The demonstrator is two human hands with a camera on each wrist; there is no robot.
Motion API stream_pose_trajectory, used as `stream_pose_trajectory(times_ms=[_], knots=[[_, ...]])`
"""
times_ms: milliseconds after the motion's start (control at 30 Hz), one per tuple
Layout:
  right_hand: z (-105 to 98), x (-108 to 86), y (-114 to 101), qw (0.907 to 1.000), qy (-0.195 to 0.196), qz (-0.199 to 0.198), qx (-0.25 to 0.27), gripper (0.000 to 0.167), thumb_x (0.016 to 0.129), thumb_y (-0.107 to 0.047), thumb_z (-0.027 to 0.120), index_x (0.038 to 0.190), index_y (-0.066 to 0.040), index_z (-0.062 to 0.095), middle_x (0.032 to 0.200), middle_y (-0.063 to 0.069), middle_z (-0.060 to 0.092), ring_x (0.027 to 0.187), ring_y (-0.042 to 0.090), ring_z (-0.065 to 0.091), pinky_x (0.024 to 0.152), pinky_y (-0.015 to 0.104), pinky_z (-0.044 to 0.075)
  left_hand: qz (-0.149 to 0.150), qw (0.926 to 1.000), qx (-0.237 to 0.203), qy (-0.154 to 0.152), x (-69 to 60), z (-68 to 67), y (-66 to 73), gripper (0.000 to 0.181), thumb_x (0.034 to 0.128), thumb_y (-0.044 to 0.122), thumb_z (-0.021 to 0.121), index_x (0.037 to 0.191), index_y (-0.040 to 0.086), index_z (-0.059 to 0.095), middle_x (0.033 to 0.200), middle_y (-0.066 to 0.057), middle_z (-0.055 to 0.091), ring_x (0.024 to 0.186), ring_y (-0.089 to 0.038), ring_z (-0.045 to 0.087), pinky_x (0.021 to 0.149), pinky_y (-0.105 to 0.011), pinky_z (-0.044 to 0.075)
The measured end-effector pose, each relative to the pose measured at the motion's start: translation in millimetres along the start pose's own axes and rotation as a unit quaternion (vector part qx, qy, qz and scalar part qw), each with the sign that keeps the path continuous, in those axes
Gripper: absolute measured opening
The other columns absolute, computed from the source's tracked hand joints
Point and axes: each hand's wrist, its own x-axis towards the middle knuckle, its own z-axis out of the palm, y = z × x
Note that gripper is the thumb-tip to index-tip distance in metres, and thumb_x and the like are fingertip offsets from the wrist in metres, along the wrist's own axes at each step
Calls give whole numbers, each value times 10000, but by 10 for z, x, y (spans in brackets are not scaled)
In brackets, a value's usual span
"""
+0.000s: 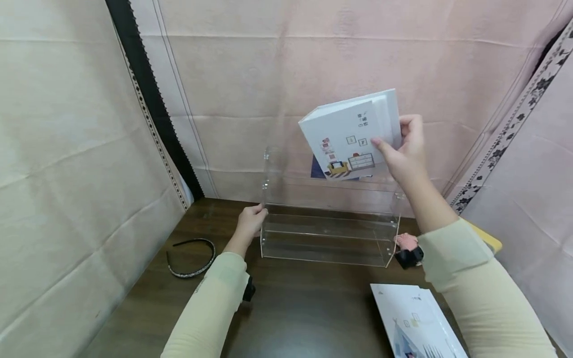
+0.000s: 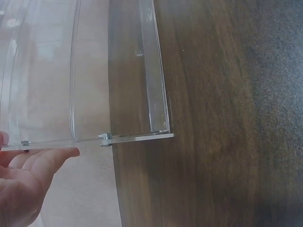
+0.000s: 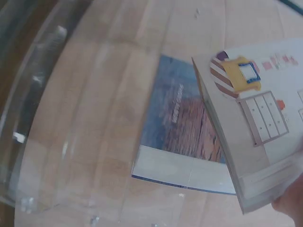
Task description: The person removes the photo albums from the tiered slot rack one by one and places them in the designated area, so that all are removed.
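Note:
A clear acrylic rack (image 1: 331, 238) with bolted side panels stands on the table. At its left side panel, my left hand (image 1: 251, 219) grips the edge, with fingers along the outer face in the left wrist view (image 2: 33, 179). Above the rack, my right hand (image 1: 409, 154) pinches a white illustrated book (image 1: 344, 134) by its right edge, thumb on the front cover. The book is tilted. Partly hidden behind it is a blue book (image 1: 317, 169), which the right wrist view shows with a blue and brown picture cover (image 3: 184, 118).
A dark headband (image 1: 192, 273) lies left of the rack. Another white illustrated book (image 1: 414, 323) lies at the front right. A pink item (image 1: 407, 241) and a yellow object (image 1: 485, 236) are partly hidden by the right arm. Pale cloth (image 1: 224, 79) hangs behind.

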Motion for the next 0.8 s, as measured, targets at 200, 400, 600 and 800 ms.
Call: stream_pose_trajectory(times_ms=[200,400,600,800], knots=[[-120,-583,-61,9983,-348,460,-99,416,835,51,637,1138,15,354,1063,164,575,951,208,597,791,292,534,6,10000,32,15,5,-10,1,465,938,230,517,1377,84,472,1384,-130,462,1173,-300,490,724,-454,549],[-161,-1346,105,9746,-938,2006,-327,394,857,21,618,1151,54,358,993,203,539,787,210,610,659,316,562,52,10000,-4,-83,-2,-3,12,468,938,228,513,1379,77,468,1386,-137,458,1179,-305,485,727,-458,547],[-22,-2110,334,9126,-824,4005,9,384,843,21,621,1139,77,383,939,184,556,695,197,604,610,351,552,84,9999,3,-60,4,7,-8,455,931,231,519,1365,98,493,1350,-149,494,1117,-312,529,709,-448,553],[140,-2664,565,8637,-912,4956,-116,425,853,-69,643,1128,91,361,976,189,533,802,219,569,696,327,491,77,9999,72,-61,17,0,-6,469,939,225,502,1381,73,465,1405,-130,436,1163,-295,497,716,-434,553]])
